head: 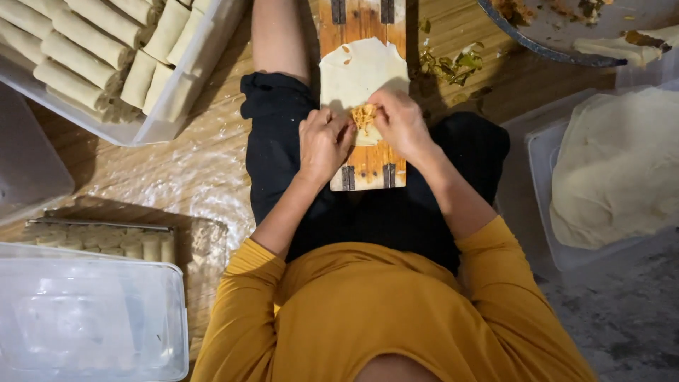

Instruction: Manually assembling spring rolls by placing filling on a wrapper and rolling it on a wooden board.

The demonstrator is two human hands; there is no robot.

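Fingers of left hand (323, 141) and right hand (399, 120) pinch, seemingly, one wrapper (361, 74) around one filling heap (365, 116).

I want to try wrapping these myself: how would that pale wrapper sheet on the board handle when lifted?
The wrapper looks thin and probably floppy: it lies flat on the wooden board. Its small holes suggest it tears easily. Both hands, left and right, fold its near edge over the filling.

Woven mat (177, 163) under clear plastic sheet, 9 o'clock; grey concrete floor (622, 318), 4 o'clock; dim warm light, shadows around centre
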